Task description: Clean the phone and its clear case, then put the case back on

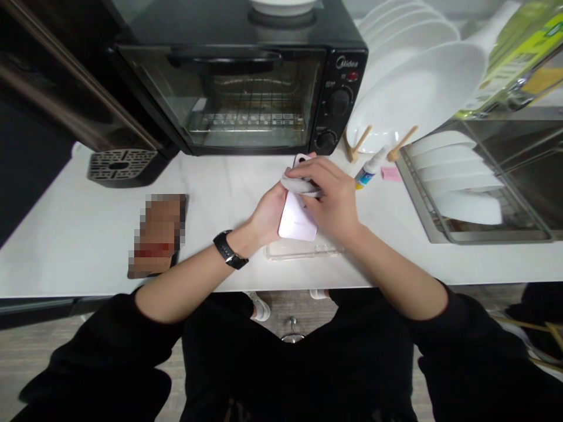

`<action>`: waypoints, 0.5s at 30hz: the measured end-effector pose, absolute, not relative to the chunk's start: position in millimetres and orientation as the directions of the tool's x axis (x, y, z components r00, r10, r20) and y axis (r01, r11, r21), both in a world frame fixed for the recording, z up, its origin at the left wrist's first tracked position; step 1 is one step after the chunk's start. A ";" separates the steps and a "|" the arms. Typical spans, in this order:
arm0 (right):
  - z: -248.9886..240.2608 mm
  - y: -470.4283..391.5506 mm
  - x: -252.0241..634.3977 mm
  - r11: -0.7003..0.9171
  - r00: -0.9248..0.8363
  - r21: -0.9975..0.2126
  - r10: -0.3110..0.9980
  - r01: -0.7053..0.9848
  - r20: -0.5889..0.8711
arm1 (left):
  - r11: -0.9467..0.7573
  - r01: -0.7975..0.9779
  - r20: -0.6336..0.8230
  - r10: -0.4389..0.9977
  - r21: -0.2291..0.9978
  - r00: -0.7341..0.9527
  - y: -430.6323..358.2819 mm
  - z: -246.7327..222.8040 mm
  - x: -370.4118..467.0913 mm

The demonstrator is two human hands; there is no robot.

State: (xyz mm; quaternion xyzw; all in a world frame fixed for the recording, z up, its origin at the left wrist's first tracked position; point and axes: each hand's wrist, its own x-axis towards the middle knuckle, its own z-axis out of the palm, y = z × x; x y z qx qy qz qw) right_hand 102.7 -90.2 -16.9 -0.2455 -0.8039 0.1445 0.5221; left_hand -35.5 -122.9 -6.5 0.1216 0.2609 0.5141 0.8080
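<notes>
- The phone (298,221) is being held by the left hand (268,215) over the counter (220,202), before the oven (246,88); most of that hand's fingers are being hidden.
- The cloth (299,186) is being gripped in the right hand's (333,196) bent fingers against the phone, whose middle is being covered.
- The case (285,252) is being partly blocked from view by the phone.
- 1 device (158,234) is being obscured by pixelation.
- 1 dish (284,6) is being cut off at the top.

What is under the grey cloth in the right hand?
A pale pink phone, back facing the camera, held in the left hand. The grey cloth and right hand hide part of that back from view.
</notes>
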 end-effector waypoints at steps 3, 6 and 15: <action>-21.5 -94.2 98.0 0.867 -0.455 -0.483 0.482 0.121 0.749 | 0.344 -0.796 -0.248 0.936 0.498 0.250 -122.3 0.8 -37.3; -22.6 -96.5 96.8 0.874 -0.580 -0.485 0.411 0.033 0.703 | 0.300 -0.787 -0.226 0.952 0.538 0.208 -118.5 4.7 -45.6; -17.1 -82.6 110.5 0.893 -0.585 -0.440 0.406 0.093 0.702 | 0.117 -0.828 -0.164 0.986 0.548 0.031 -109.9 11.3 -61.3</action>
